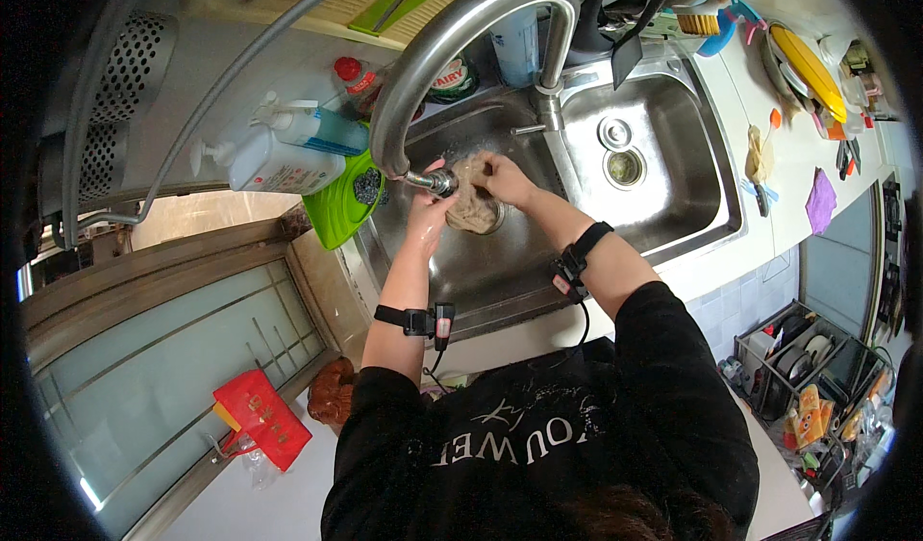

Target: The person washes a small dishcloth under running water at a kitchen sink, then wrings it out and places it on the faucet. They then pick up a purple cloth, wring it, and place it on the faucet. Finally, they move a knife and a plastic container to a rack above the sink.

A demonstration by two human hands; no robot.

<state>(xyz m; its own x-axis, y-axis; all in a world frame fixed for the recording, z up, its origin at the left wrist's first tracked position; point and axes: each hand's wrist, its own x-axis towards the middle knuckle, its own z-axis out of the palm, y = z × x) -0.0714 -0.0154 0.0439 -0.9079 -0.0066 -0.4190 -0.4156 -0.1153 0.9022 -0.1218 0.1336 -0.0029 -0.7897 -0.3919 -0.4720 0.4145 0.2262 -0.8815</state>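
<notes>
A wet beige cloth (470, 209) hangs bunched between my hands in the left basin of the stainless steel sink (490, 281), below the faucet's spout. My left hand (430, 209) is at the cloth's left side, close to the metal spout head (438, 182), which partly hides the fingers. With fingers pinched, my right hand (508, 180) grips the cloth's upper right part. The curved faucet (433, 43) arches over the basin from behind. A round drain shows partly beneath the cloth.
Left of the sink stand pump bottles (285, 166) and a green holder (335, 216) with a dark scrubber (368, 186). Behind are a red-capped bottle (353, 76) and a Fairy bottle (454, 79). The right basin (670, 173) has a strainer (615, 134). A purple cloth (820, 202) lies on the right counter.
</notes>
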